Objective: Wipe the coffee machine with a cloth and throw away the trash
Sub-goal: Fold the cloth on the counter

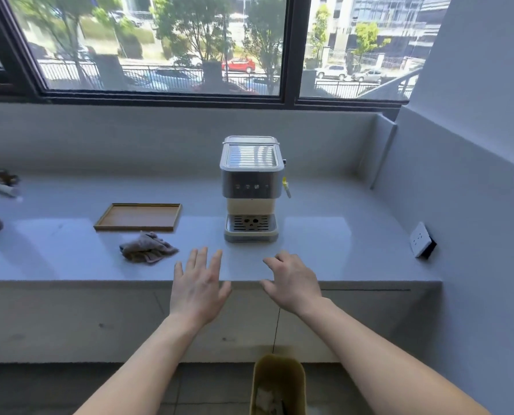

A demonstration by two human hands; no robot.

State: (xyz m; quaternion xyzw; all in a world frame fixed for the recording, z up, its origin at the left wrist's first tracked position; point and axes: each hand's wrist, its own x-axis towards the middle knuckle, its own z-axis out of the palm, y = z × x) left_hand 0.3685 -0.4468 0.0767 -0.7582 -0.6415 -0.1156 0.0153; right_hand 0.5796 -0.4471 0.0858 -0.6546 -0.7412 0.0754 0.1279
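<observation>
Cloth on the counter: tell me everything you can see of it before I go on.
The cloth is a grey-brown piece of soft, towel-like fabric, crumpled into a low loose heap, not folded. It lies on the pale counter, close in front of the wooden tray and left of the coffee machine, well apart from the machine. The left hand hovers open to its right without touching it. Wet or dry cannot be told.

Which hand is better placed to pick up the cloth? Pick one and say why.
Left. The left hand is open just right of the cloth; the right hand is farther off, in front of the coffee machine.
</observation>
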